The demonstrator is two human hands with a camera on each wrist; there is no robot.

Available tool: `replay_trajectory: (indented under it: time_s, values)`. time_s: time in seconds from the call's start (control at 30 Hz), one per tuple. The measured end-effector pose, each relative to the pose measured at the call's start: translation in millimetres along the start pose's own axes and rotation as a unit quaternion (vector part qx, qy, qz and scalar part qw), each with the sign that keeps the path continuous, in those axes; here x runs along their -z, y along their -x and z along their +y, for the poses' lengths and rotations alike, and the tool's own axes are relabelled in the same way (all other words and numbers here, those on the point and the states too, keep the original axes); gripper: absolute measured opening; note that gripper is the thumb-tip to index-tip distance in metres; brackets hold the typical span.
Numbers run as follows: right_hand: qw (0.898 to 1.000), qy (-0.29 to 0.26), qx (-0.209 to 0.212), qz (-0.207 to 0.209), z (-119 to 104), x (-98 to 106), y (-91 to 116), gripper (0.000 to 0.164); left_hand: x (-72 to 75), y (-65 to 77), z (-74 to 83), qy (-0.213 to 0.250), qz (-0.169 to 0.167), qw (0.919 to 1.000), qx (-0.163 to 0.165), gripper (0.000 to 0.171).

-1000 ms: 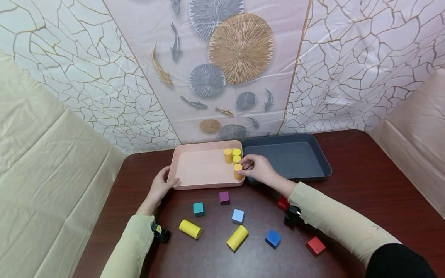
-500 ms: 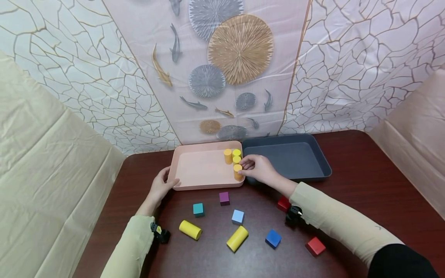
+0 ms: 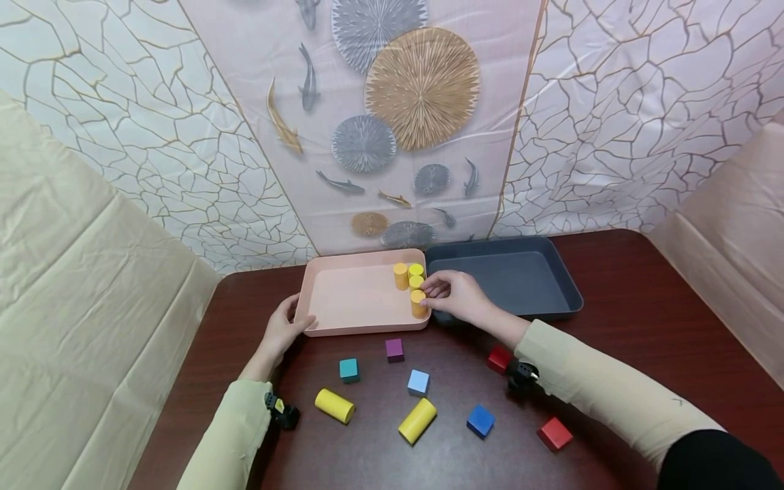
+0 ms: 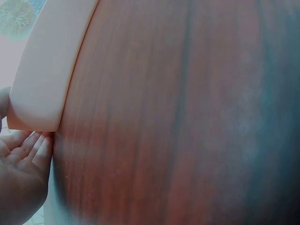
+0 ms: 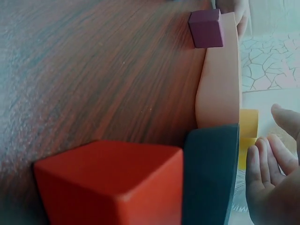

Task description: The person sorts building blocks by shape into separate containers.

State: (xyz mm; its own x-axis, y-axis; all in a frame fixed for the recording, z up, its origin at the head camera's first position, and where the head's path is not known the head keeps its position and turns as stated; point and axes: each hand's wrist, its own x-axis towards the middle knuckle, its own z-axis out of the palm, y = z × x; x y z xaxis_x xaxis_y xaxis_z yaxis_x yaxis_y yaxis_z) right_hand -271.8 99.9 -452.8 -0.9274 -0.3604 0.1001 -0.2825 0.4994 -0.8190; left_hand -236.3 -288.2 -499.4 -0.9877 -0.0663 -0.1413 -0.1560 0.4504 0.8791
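The left hand [image 3: 283,330] grips the left end of a pink tray [image 3: 361,331], its thumb over the rim and its fingers outside. In the left wrist view the fingers [image 4: 35,149] lie against the tray's end. At the tray's right end the right hand [image 3: 458,297] has its thumb and fingertips close beside an orange cylinder [image 3: 419,306] standing upright. The right wrist view shows the thumb [image 5: 287,119] apart from the fingers. A second orange cylinder [image 3: 401,276] and two yellow cylinders [image 3: 416,271] also stand in this end of the tray.
A dark grey tray [image 3: 508,272] adjoins the pink one, under the right forearm. In front lie purple [image 3: 395,350], teal [image 3: 350,370], light blue [image 3: 418,382], blue [image 3: 480,421] and red [image 3: 554,433] blocks, another red block [image 3: 499,359], and two yellow cylinders on their sides [image 3: 335,405].
The right hand shifts very slightly away from the orange cylinder, and the right forearm drifts a little rightward. The left hand and the trays stay in place.
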Motion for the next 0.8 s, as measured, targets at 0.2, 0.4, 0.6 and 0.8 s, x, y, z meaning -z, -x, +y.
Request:
replay_trajectory:
  time_s: [0.2, 0.4, 0.6, 0.8]
  values:
    - [1.0, -0.004, 0.018, -0.017, -6.2, 2.7, 6.1, 0.026, 0.2, 0.7, 0.4, -0.002, -0.001, 1.0, -0.001, 0.071]
    - [0.999, -0.008, 0.025, -0.035, -11.3, 3.7, 13.9, 0.025, 0.4, 1.2, 0.6, -0.001, -0.002, 1.0, -0.001, 0.071]
    - [0.998, -0.011, 0.037, -0.047, -14.8, 1.9, 21.1, 0.026, 0.6, 1.8, 1.1, 0.003, -0.003, 1.0, 0.0, 0.071]
    - [0.997, -0.007, 0.053, -0.062, -19.2, -0.9, 27.8, 0.026, -0.8, 0.1, 0.9, 0.002, -0.001, 1.0, -0.001, 0.071]
